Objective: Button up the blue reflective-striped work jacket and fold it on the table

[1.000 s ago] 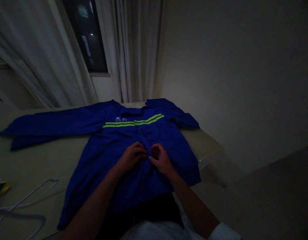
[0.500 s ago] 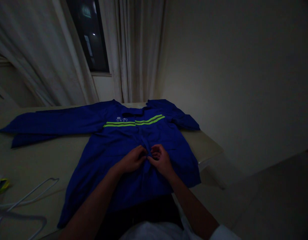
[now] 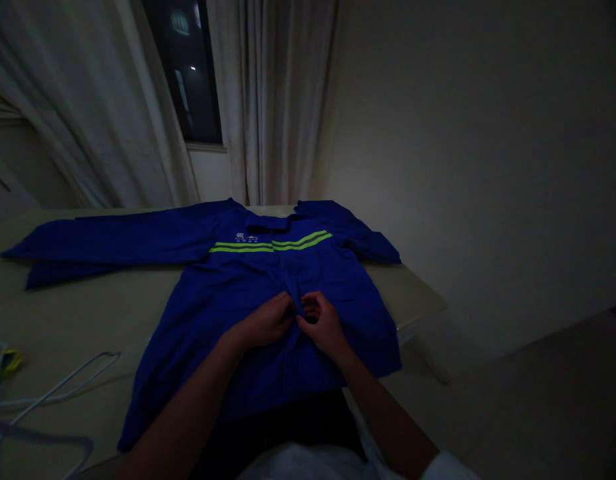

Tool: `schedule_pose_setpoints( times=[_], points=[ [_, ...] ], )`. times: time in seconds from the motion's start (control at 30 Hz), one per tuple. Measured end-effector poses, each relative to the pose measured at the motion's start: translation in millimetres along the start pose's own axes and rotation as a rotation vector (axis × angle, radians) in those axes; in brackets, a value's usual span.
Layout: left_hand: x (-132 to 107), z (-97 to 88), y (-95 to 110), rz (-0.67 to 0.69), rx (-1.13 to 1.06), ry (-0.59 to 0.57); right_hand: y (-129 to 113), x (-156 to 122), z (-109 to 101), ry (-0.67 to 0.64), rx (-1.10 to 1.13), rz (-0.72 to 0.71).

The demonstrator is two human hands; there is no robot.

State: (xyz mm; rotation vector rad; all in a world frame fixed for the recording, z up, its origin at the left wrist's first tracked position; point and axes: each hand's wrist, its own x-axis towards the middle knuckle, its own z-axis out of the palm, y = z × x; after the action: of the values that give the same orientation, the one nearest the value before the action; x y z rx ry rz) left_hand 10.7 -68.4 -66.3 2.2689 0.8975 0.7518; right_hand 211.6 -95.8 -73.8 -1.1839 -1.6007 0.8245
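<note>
Blue jacket (image 3: 213, 313) clamped in the grip of left hand (image 3: 264, 322) and right hand (image 3: 324, 327), white hangers (image 3: 53, 393) beside.

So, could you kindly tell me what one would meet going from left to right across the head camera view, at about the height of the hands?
White wire hangers, left hand, right hand, table corner, floor

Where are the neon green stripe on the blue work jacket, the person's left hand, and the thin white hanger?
Neon yellow-green reflective stripe (image 3: 241, 248): head view, on the stripe's left half.
Blue cotton work jacket (image 3: 203, 313): head view, on its front panel.
Bare left hand (image 3: 265, 321): head view, on the back of the hand.
Thin white hanger (image 3: 88, 375): head view, on its sloping shoulder bar.
</note>
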Motion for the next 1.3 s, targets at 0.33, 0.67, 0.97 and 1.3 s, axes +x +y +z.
schedule_pose_setpoints(
  times=[0.33, 0.67, 0.97, 1.3],
  points=[
    [0, 4.2, -14, -0.026, -0.077, -0.007, -1, -1, 2, -0.002, -0.015, -0.001],
    [5, -6.1, -10, -0.155, -0.071, -0.041, -5, -2, 0, -0.033, -0.066, -0.019],
    [3, -8.2, -9, -0.045, -0.076, 0.005, -3, -1, 0, -0.052, -0.028, 0.007],
    [2, -4.3, -1, 0.027, 0.086, 0.035, -4, 0, 0, -0.086, -0.049, 0.047]
  ],
)
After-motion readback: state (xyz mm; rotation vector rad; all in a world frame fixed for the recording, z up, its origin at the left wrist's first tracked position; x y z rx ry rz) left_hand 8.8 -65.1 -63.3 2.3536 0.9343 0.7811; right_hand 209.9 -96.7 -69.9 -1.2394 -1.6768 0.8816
